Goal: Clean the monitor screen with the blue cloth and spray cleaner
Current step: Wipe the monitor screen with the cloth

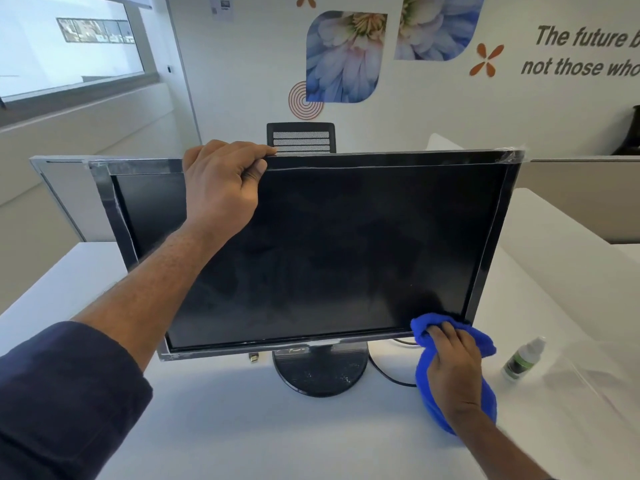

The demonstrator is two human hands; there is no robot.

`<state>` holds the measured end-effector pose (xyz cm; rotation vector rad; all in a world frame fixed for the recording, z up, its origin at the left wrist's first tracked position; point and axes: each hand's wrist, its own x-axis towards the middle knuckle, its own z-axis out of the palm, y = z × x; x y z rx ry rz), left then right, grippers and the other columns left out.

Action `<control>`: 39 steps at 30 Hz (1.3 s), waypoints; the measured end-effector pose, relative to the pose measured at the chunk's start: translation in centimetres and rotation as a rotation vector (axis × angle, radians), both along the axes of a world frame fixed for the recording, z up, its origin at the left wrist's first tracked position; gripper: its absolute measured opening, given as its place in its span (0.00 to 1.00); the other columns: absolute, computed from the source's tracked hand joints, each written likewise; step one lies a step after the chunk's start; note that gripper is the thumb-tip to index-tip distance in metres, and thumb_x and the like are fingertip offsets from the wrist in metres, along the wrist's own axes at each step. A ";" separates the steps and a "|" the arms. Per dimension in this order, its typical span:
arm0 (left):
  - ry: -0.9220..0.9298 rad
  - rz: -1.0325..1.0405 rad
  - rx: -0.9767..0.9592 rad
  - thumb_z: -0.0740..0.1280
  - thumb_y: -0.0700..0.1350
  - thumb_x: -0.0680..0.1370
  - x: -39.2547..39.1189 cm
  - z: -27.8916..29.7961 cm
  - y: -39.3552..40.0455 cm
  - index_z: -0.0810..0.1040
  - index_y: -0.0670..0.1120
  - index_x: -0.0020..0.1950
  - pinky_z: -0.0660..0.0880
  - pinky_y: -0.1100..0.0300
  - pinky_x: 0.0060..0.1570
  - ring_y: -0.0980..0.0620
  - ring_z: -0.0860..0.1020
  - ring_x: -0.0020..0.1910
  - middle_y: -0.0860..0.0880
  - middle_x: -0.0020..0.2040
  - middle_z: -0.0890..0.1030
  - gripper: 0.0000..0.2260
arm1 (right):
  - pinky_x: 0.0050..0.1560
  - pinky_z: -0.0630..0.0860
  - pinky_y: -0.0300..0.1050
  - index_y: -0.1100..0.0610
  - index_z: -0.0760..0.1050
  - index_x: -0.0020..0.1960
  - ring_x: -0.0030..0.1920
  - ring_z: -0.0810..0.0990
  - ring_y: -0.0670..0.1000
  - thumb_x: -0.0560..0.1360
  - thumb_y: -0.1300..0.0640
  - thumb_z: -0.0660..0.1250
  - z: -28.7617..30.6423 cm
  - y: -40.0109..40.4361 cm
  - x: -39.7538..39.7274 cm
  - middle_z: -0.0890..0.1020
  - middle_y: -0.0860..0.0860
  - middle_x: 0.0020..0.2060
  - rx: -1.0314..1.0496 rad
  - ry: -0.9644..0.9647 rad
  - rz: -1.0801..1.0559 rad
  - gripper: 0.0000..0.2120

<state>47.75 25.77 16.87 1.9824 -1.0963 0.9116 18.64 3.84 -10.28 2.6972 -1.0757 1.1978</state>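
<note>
A black monitor (346,244) with a dark, smeared screen stands on a round base on the white desk. My left hand (221,188) grips its top edge left of centre, fingers curled over the bezel. My right hand (450,368) is closed on a bunched blue cloth (485,344) and presses it against the screen's lower right corner. A small white spray bottle (523,358) with a green label stands upright on the desk, right of the cloth and apart from it.
The white desk (242,427) carries the monitor's round base (320,372) and a black cable (384,372) curling behind the cloth. A clear plastic sheet (595,375) lies at the right. A black mesh chair (300,137) stands behind the monitor, beyond a grey partition (59,188).
</note>
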 end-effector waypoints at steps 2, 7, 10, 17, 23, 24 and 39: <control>-0.006 0.001 -0.011 0.63 0.44 0.80 0.0 -0.1 0.0 0.84 0.51 0.58 0.60 0.56 0.54 0.48 0.78 0.53 0.53 0.54 0.85 0.12 | 0.48 0.79 0.55 0.65 0.82 0.54 0.47 0.82 0.62 0.70 0.74 0.64 -0.1 1.5 0.8 0.85 0.59 0.49 -0.063 0.013 0.087 0.16; -0.007 -0.002 -0.015 0.63 0.44 0.80 0.0 0.0 0.1 0.84 0.50 0.58 0.61 0.55 0.55 0.48 0.78 0.53 0.53 0.54 0.86 0.12 | 0.49 0.74 0.48 0.61 0.84 0.51 0.48 0.82 0.57 0.70 0.62 0.56 0.0 6.2 4.0 0.84 0.55 0.52 -0.051 0.004 0.228 0.19; -0.003 -0.004 -0.022 0.63 0.44 0.80 0.0 0.0 0.3 0.84 0.50 0.58 0.61 0.55 0.55 0.48 0.78 0.53 0.53 0.54 0.85 0.12 | 0.50 0.69 0.44 0.58 0.83 0.52 0.51 0.75 0.52 0.70 0.62 0.56 0.2 8.6 5.6 0.83 0.52 0.53 -0.013 0.034 0.313 0.19; 0.010 -0.015 -0.008 0.62 0.45 0.81 0.1 0.0 0.3 0.84 0.51 0.58 0.61 0.54 0.55 0.49 0.77 0.53 0.54 0.54 0.85 0.12 | 0.53 0.74 0.49 0.59 0.83 0.57 0.51 0.78 0.54 0.74 0.65 0.58 1.6 10.0 6.9 0.83 0.51 0.54 -0.127 -0.002 0.508 0.19; 0.006 -0.019 -0.015 0.62 0.47 0.80 0.3 -0.1 0.4 0.84 0.52 0.58 0.59 0.57 0.54 0.49 0.78 0.53 0.54 0.54 0.85 0.12 | 0.51 0.72 0.50 0.61 0.83 0.56 0.47 0.74 0.56 0.76 0.65 0.59 3.4 8.7 7.9 0.81 0.57 0.48 -0.221 -0.125 0.299 0.16; 0.007 -0.020 -0.013 0.62 0.47 0.80 0.3 -0.1 0.3 0.84 0.52 0.58 0.59 0.58 0.55 0.50 0.78 0.53 0.54 0.54 0.85 0.12 | 0.50 0.71 0.48 0.60 0.83 0.55 0.46 0.75 0.56 0.74 0.65 0.59 3.1 8.7 8.0 0.81 0.55 0.48 -0.224 -0.054 0.332 0.17; 0.024 -0.014 -0.013 0.63 0.46 0.81 0.2 0.0 0.5 0.83 0.52 0.59 0.58 0.60 0.55 0.51 0.77 0.54 0.56 0.55 0.85 0.11 | 0.47 0.77 0.48 0.54 0.79 0.46 0.45 0.77 0.52 0.64 0.64 0.69 4.0 17.6 14.7 0.78 0.48 0.43 0.000 0.273 0.766 0.11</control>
